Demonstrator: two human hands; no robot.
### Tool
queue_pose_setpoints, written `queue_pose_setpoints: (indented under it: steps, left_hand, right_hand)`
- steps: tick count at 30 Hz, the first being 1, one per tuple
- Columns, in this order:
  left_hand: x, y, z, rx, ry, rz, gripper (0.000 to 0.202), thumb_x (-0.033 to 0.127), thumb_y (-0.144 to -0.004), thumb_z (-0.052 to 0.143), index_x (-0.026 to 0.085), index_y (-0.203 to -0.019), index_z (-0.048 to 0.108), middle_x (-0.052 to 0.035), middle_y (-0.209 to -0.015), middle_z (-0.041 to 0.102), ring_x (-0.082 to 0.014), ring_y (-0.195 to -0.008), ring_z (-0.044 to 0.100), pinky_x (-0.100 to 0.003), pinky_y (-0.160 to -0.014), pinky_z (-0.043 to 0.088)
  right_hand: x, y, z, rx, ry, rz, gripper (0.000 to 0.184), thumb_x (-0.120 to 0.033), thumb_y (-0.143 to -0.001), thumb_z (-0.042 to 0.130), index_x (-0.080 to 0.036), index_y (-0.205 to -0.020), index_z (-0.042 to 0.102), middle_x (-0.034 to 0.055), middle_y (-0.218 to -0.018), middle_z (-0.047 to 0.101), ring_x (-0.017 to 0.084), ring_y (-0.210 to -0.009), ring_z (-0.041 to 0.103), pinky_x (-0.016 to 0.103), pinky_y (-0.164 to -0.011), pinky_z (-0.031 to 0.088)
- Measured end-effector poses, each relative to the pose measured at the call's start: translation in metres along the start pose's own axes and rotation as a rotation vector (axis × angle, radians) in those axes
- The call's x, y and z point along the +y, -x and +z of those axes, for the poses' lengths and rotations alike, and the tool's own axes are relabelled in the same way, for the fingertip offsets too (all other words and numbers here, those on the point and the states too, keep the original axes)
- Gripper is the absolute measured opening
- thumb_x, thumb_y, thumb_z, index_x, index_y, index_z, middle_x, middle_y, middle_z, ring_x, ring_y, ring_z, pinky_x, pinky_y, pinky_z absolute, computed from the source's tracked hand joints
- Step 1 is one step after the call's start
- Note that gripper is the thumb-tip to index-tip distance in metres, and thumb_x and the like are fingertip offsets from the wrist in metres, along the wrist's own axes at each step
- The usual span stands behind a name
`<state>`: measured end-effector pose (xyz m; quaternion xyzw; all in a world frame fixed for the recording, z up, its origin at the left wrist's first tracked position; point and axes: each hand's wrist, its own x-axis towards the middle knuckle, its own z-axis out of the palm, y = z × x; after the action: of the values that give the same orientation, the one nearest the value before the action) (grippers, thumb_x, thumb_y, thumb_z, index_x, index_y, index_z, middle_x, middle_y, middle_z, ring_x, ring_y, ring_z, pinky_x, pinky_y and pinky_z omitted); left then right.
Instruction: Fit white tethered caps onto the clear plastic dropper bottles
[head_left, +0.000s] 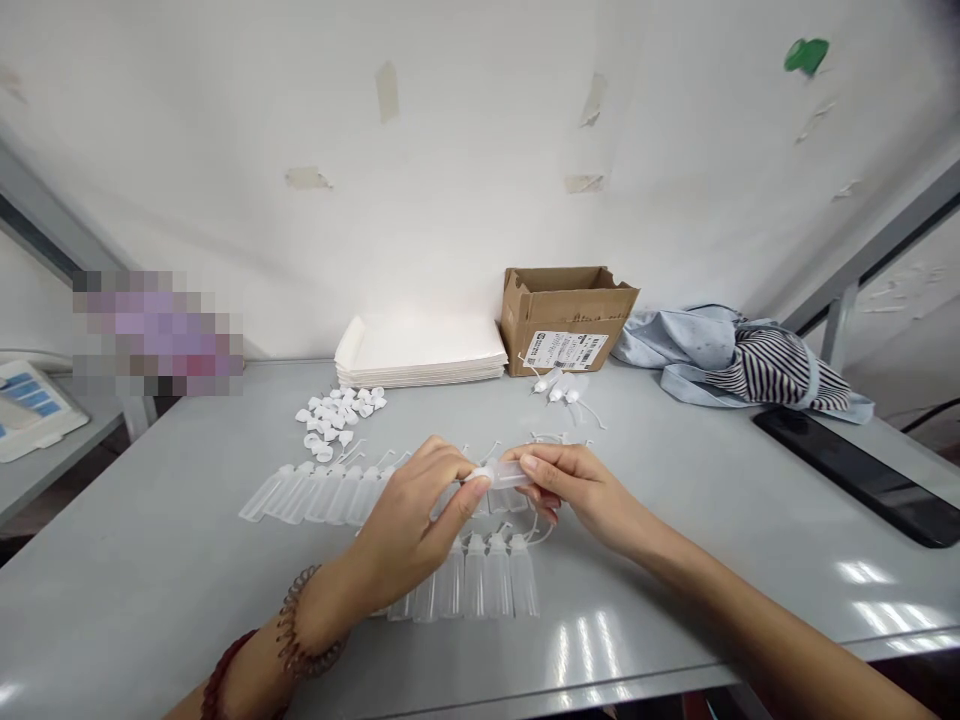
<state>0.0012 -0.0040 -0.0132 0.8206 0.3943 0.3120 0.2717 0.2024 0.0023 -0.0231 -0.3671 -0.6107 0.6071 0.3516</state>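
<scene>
Both hands meet over the middle of the grey table (150, 560). My right hand (574, 487) grips a small clear plastic bottle (508, 472) lying sideways. My left hand (416, 520) pinches the white cap end (478, 477) of that same bottle with thumb and forefinger. Under the hands lie two rows of similar clear bottles: one row (319, 493) stretches to the left, the other (487, 575) is nearer to me. A heap of loose white caps (336, 415) lies further back on the left.
A stack of white sheets (420, 350) and an open cardboard box (562, 315) stand by the wall. A few capped pieces (561, 390) lie before the box. Crumpled clothing (742, 360) and a black flat device (855, 470) sit on the right.
</scene>
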Motion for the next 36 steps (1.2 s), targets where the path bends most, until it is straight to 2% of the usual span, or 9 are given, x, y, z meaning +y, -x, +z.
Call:
queue_pose_setpoints:
  steps: [3, 5, 9, 12, 15, 20, 23, 29, 36]
  left_hand:
    - [-0.001, 0.0, 0.0, 0.123, 0.021, -0.2, 0.02, 0.031, -0.091, 0.043, 0.02, -0.082, 0.057, -0.0019, -0.077, 0.058, -0.0166, -0.074, 0.053, -0.025, -0.059, 0.041]
    - [-0.001, 0.0, -0.003, 0.213, 0.053, -0.296, 0.02, 0.035, -0.089, 0.045, 0.021, -0.086, 0.058, -0.002, -0.08, 0.061, -0.017, -0.076, 0.055, -0.023, -0.052, 0.04]
    - [-0.001, 0.002, -0.009, 0.32, 0.087, -0.368, 0.018, 0.036, -0.086, 0.05, 0.021, -0.088, 0.06, -0.0023, -0.085, 0.064, -0.0186, -0.083, 0.059, -0.021, -0.049, 0.041]
    - [-0.001, 0.003, -0.011, 0.319, 0.085, -0.371, 0.017, 0.036, -0.085, 0.051, 0.021, -0.088, 0.06, -0.0022, -0.087, 0.065, -0.0186, -0.083, 0.06, -0.021, -0.049, 0.042]
    - [-0.001, 0.004, -0.01, 0.309, 0.076, -0.365, 0.017, 0.036, -0.084, 0.052, 0.022, -0.087, 0.061, -0.0018, -0.086, 0.065, -0.018, -0.081, 0.06, -0.021, -0.05, 0.043]
    - [-0.001, 0.003, -0.01, 0.326, 0.076, -0.389, 0.018, 0.037, -0.083, 0.053, 0.021, -0.087, 0.061, -0.0025, -0.086, 0.065, -0.0189, -0.082, 0.06, -0.021, -0.048, 0.042]
    - [0.001, 0.001, -0.012, 0.339, 0.081, -0.409, 0.019, 0.038, -0.083, 0.053, 0.021, -0.086, 0.061, -0.0026, -0.085, 0.065, -0.0187, -0.081, 0.06, -0.02, -0.047, 0.041]
    - [0.005, -0.001, -0.013, 0.352, 0.101, -0.417, 0.02, 0.038, -0.082, 0.052, 0.021, -0.085, 0.061, -0.0025, -0.08, 0.064, -0.0184, -0.075, 0.059, -0.021, -0.048, 0.041]
    - [0.008, -0.002, -0.011, 0.38, 0.11, -0.425, 0.019, 0.038, -0.081, 0.052, 0.021, -0.081, 0.061, -0.0028, -0.079, 0.064, -0.0188, -0.075, 0.059, -0.021, -0.046, 0.038]
  right_hand:
    - [0.001, 0.0, -0.01, 0.14, 0.103, -0.081, 0.034, -0.04, -0.091, 0.045, -0.016, -0.072, 0.059, -0.0032, -0.059, 0.042, 0.008, -0.05, 0.039, 0.024, -0.049, 0.034]
    - [-0.001, 0.001, -0.019, 0.443, 0.2, -0.289, 0.026, -0.037, -0.09, 0.047, -0.018, -0.084, 0.063, -0.002, -0.063, 0.048, 0.01, -0.051, 0.043, 0.026, -0.051, 0.037]
    - [-0.015, 0.003, -0.033, 1.2, 0.371, -0.868, 0.021, -0.032, -0.089, 0.05, -0.023, -0.1, 0.065, 0.0009, -0.071, 0.054, 0.013, -0.053, 0.047, 0.03, -0.05, 0.039]
    - [-0.022, 0.001, -0.035, 1.4, 0.453, -1.0, 0.023, -0.031, -0.091, 0.047, -0.021, -0.098, 0.066, 0.0028, -0.074, 0.055, 0.013, -0.054, 0.048, 0.031, -0.048, 0.039]
    - [-0.013, -0.005, -0.039, 1.273, 0.639, -0.788, 0.023, -0.03, -0.091, 0.046, -0.022, -0.105, 0.062, 0.0032, -0.081, 0.06, 0.014, -0.06, 0.053, 0.03, -0.053, 0.043]
    - [0.016, -0.019, -0.058, 0.725, 0.955, -0.198, 0.038, -0.034, -0.085, 0.052, -0.017, -0.119, 0.052, 0.0068, -0.088, 0.067, 0.022, -0.076, 0.056, 0.034, -0.063, 0.046]
    - [0.021, -0.022, -0.067, 0.662, 0.983, -0.156, 0.033, -0.033, -0.083, 0.053, -0.018, -0.112, 0.056, 0.0073, -0.092, 0.068, 0.024, -0.08, 0.057, 0.038, -0.07, 0.046]
    - [0.016, -0.017, -0.062, 0.584, 0.995, -0.203, 0.023, -0.028, -0.089, 0.044, -0.019, -0.102, 0.06, 0.0066, -0.097, 0.067, 0.022, -0.081, 0.056, 0.034, -0.066, 0.045]
    - [0.016, -0.019, -0.047, 0.299, 1.128, -0.223, 0.03, -0.029, -0.093, 0.036, -0.019, -0.102, 0.063, 0.0064, -0.104, 0.064, 0.024, -0.091, 0.048, 0.039, -0.086, 0.04]
